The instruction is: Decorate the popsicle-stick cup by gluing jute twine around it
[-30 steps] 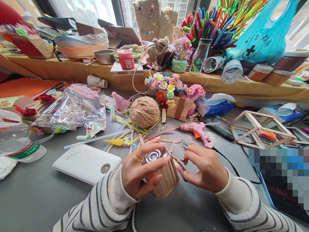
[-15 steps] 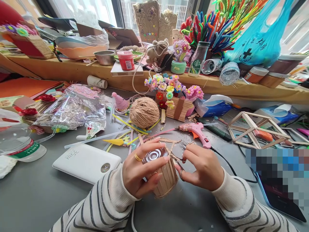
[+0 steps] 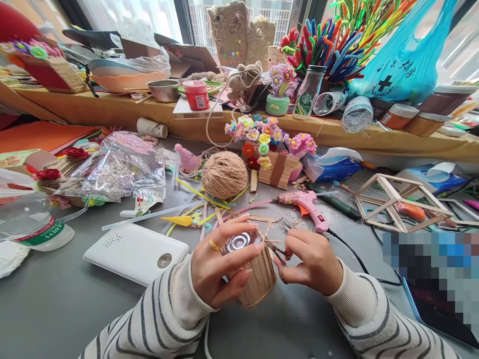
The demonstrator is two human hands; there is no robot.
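My left hand (image 3: pixel 220 257), with a ring on one finger, is wrapped round a small cup covered in wooden craft sticks (image 3: pixel 258 279). The cup is tilted, and its clear round plastic end (image 3: pixel 239 243) faces up between my fingers. Twine (image 3: pixel 266 234) is tied round its upper rim, with loose ends sticking up near the knot. My right hand (image 3: pixel 312 259) grips small scissors (image 3: pixel 282 264) by the finger loops. Their blades reach to the twine at the cup's right edge. Partly hidden by my fingers, the blade tips cannot be made out clearly.
A pink glue gun (image 3: pixel 305 204) lies behind my right hand, its cord trailing right. A ball of twine (image 3: pixel 224 174) sits behind the cup. On the left lies a white power bank (image 3: pixel 134 254); a stick frame (image 3: pixel 404 204) and a blurred-out phone (image 3: pixel 430 299) are on the right.
The scissors have closed up somewhat at the twine, as the fingers of my right hand have drawn together. My left hand keeps the same hold on the cup.
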